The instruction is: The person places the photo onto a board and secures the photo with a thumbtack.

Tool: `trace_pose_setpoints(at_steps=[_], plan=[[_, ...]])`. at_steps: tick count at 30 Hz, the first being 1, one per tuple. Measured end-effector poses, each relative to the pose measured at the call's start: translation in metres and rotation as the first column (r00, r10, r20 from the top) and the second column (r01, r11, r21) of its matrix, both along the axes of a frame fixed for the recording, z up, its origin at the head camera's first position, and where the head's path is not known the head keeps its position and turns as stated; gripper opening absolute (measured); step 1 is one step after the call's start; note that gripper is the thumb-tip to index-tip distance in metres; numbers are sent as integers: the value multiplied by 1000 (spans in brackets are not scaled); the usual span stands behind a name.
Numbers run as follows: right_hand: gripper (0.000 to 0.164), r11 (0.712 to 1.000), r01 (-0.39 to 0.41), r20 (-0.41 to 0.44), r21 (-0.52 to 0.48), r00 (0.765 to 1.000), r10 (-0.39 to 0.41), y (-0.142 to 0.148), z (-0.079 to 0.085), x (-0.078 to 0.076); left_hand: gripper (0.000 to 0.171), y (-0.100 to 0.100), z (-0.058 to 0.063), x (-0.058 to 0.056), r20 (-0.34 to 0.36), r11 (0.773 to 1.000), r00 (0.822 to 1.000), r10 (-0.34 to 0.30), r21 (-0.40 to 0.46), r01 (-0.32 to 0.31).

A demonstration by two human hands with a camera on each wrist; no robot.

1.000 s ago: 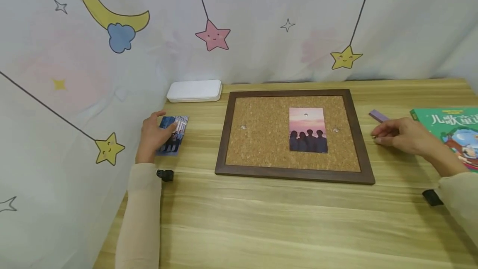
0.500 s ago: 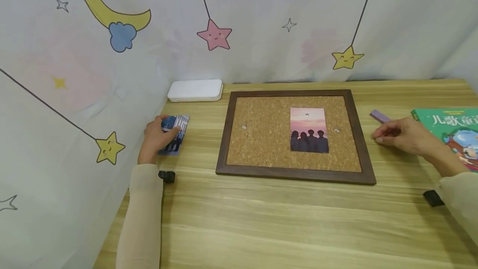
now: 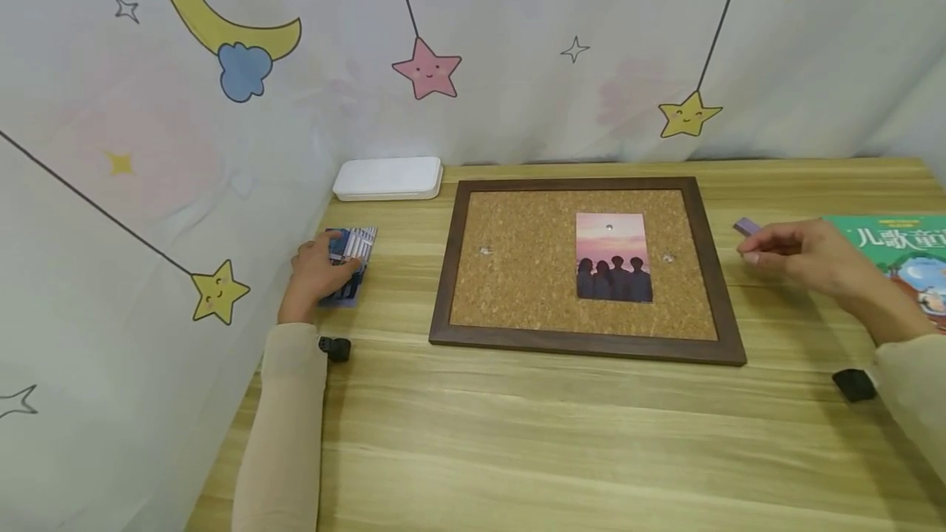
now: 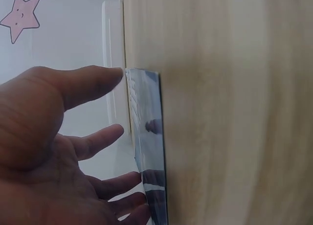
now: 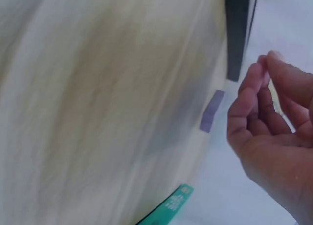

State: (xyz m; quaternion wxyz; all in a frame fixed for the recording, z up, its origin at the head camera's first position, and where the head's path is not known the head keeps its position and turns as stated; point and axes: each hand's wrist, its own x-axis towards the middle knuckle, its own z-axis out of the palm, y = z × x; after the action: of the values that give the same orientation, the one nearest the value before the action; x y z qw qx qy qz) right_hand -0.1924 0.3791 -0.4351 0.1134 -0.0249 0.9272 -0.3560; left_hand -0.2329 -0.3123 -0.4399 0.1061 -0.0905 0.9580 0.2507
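A table [image 3: 517, 433] with pale, yellowish wood grain, its streaks running roughly side to side, carries a brown-framed corkboard [image 3: 525, 286] lying flat. Left of the corkboard, apart from it, lies a partly hidden photo print [image 3: 362, 240], while a long white case [image 3: 388, 177] with rounded corners sits near the corkboard's far left corner. Right of the corkboard, a small purple block [image 3: 746, 226] lies near its frame, and a green book [image 3: 905, 245] with white characters lies farther right.

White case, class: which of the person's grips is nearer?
Left. The left grip is at the loose photo, in front of the white case; the right grip is across the corkboard, beside the purple block.
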Motion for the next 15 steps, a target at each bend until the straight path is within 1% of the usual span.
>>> trace_pose_setpoints(at_steps=[4, 7, 15], plan=[[39, 1000, 3, 6, -6, 1000, -3, -4, 5, -3, 83, 3, 1, -1, 26, 999, 999, -18, -43, 19], [40, 1000, -1, 6, -7, 1000, 1, -11, 10, -5, 87, 1, 1, -2, 22, 998, 1000, -15, -60, 17], [40, 999, 1, 18, -33, 1000, -1, -32, 20, -13, 93, -1, 0, -3, -11, 998, 999, 37, -52, -37]])
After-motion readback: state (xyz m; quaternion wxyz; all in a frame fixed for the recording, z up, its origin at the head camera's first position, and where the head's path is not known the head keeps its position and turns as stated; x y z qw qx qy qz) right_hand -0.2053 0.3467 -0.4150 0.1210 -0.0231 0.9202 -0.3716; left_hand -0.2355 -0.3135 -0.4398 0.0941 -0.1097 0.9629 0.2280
